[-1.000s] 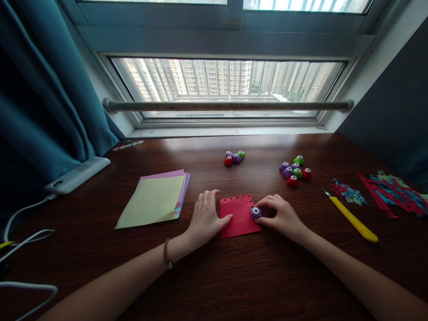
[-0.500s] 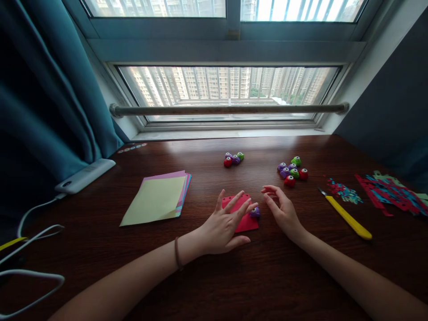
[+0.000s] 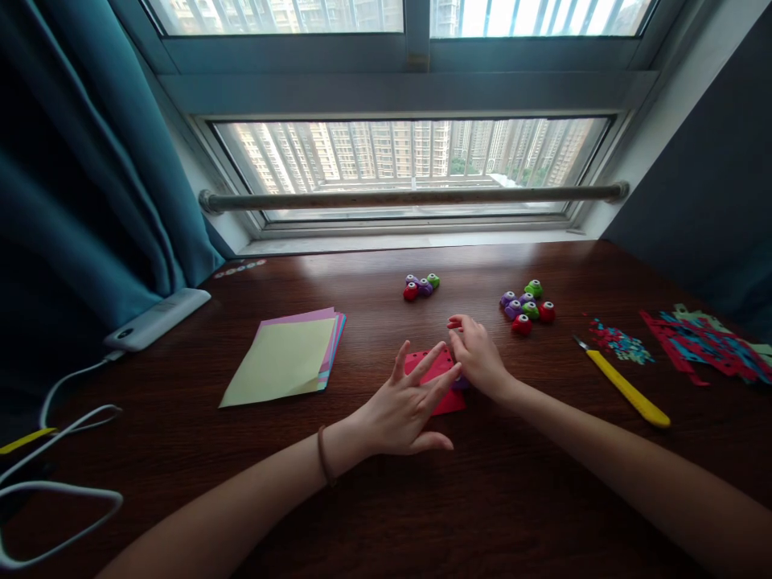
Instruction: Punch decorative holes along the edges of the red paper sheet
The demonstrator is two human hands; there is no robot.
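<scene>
My left hand [image 3: 401, 414] lies over a small red sheet of paper [image 3: 447, 404], its fingers spread apart and its thumb stretched to the right. Dark holes run along the top edge of that sheet. A small purple craft punch [image 3: 461, 383] sits at the sheet's right edge, partly covered by my hands. My right hand [image 3: 482, 363] hovers by the upper right corner of the red sheet, just beside the punch. Its fingers are loosely bent and apart, with nothing visible in them.
A stack of coloured paper [image 3: 281, 362] lies to the left. Several small punches [image 3: 422, 285] stand at the back, with more punches [image 3: 527, 307] to the right. Farther right are a yellow-handled craft knife [image 3: 630, 390], confetti [image 3: 621, 342] and punched paper scraps [image 3: 705, 346]. A white power bank [image 3: 160, 318] with a cable is far left.
My right hand has moved left, to the corner of the red paper, and now partly covers the purple punch. My left hand has stayed almost where it was, fingers spread.
</scene>
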